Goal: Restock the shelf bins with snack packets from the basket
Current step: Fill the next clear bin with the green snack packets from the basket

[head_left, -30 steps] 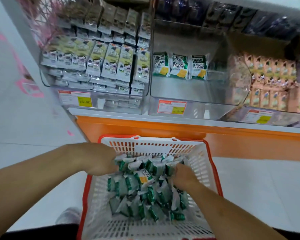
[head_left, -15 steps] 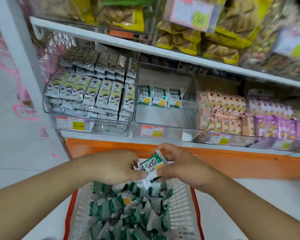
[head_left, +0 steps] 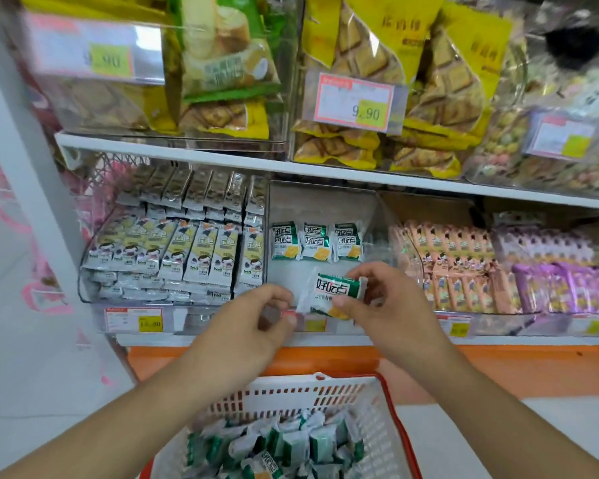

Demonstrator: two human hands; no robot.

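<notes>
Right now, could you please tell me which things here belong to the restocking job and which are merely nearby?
Belongs to the job:
green packet, held in the right hand
left hand, near its edge
basket of green packets
clear middle bin, three matching packets at the back

Merely nearby:
black-and-white bars
pink packets
purple packets
yellow bags above

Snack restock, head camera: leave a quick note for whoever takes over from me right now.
Right hand: pinches one green-and-white packet, held up in front of the middle clear bin.
Left hand: fingers curled at the packet's left end; whether it grips is unclear.
Done: three matching packets stand in a row at the back of that bin.
Left: put the held packet in, then work through the basket, which holds a heap of the same packets below the hands.
</notes>
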